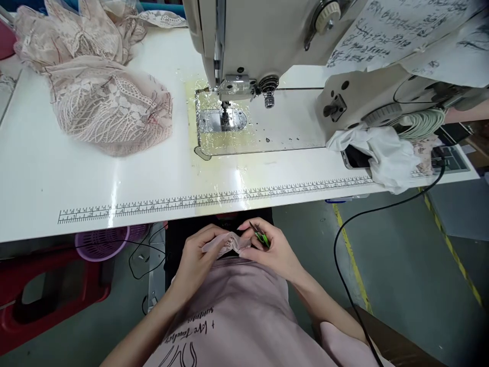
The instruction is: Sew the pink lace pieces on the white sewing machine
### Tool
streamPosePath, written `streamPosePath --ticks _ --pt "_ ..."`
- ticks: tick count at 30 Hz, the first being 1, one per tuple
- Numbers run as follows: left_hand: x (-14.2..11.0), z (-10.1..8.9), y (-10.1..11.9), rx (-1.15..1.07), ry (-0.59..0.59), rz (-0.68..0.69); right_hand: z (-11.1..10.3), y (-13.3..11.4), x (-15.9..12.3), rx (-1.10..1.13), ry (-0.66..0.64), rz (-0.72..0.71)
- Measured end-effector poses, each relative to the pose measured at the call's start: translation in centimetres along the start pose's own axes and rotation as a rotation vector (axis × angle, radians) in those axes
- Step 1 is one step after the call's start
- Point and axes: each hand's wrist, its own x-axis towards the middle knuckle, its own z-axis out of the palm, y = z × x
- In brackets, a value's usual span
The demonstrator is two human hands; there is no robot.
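Over my lap, below the table's front edge, my left hand (198,257) pinches one end of a small pale pink lace piece (231,243). My right hand (273,250) grips the other end of the lace between thumb and finger. Tucked in that same hand is a small pair of green thread snips (263,238), its dark tips pointing up and left. The lace is stretched between both hands, and part of it is hidden by the fingers.
A sewing machine (263,46) stands on the white table (153,178), which has a printed ruler (214,199) along its front. Pink lace garments (114,107) lie at the left. White cloth (389,153) partly covers a phone (355,157). A black cable (338,244) hangs at the right; a purple basket (101,244) sits below.
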Motion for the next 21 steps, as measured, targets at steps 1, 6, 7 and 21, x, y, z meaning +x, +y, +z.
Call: streamPosePath --ticks 1,6,7,21 --pt "0.1 0.0 0.2 -0.007 -0.002 -0.007 0.1 0.0 0.1 -0.004 -0.017 0.000" --pt "0.1 -0.2 0.4 0.021 0.002 -0.053 0.2 -0.3 0.2 -0.028 -0.033 -0.011" --pt "0.1 -0.3 0.4 0.042 0.020 -0.039 0.0 -0.5 0.2 -0.012 -0.056 -0.021" --pt "0.9 -1.3 1.1 -0.354 -0.256 -0.355 -1.1 -1.1 1.0 0.092 -0.094 -0.087"
